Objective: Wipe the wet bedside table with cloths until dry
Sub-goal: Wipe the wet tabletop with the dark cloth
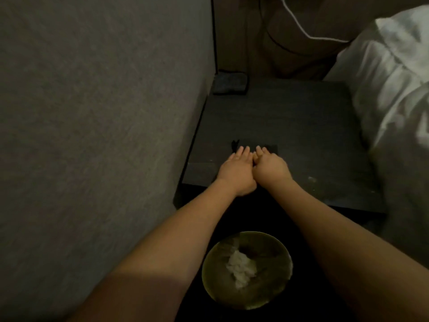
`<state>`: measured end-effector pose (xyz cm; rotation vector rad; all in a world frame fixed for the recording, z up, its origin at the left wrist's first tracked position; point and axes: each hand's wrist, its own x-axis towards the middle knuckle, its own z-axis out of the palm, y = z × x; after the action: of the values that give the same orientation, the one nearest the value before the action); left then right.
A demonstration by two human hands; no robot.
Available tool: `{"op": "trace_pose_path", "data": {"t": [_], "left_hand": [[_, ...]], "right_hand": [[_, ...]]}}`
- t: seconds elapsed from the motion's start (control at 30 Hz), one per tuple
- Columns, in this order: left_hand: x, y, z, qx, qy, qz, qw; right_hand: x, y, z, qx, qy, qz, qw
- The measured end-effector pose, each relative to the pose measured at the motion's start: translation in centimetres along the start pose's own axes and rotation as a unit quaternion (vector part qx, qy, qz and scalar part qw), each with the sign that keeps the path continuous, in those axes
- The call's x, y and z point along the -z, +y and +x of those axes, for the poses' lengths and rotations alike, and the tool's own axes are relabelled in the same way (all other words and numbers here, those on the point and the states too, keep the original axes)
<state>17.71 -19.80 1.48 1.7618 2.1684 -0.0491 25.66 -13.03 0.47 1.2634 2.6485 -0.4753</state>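
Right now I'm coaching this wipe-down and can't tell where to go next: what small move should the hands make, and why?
Probably push the dark cloth forward, away from the body. Both the left hand and right hand press it flat near the front edge of the bedside table, so most of the top beyond them looks unwiped.

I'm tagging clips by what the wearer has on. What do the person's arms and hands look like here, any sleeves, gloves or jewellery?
Both forearms are bare up to the frame edge, no sleeves in view. The left hand and right hand wear no gloves. No watch, bracelet or ring shows, though the dim, blurry picture could hide a thin one.
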Motion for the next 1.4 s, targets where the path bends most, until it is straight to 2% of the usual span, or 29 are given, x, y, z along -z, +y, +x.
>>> {"op": "trace_pose_path", "data": {"t": [0.27,0.63,0.93,1.13,1.4], "left_hand": [[0.4,-7.3,-2.8,0.074,0.002,0.017,0.997],[-0.2,-7.2,-5.5,0.112,-0.003,-0.018,0.994],[-0.8,-2.7,-5.8,0.085,0.002,-0.060,0.995],[-1.0,1.6,-4.0,0.040,-0.010,-0.053,0.998],[-1.3,8.8,0.2,-0.047,-0.026,-0.034,0.998]], "right_hand": [[-1.1,-8.0,2.0,0.084,-0.009,0.014,0.996],[-1.5,-8.9,0.1,0.128,-0.012,0.014,0.992],[-0.7,-4.3,-2.4,0.113,-0.034,-0.004,0.993],[-0.3,0.4,-4.0,0.067,-0.009,-0.018,0.998],[1.7,8.7,-6.0,-0.021,-0.019,-0.038,0.999]]}}
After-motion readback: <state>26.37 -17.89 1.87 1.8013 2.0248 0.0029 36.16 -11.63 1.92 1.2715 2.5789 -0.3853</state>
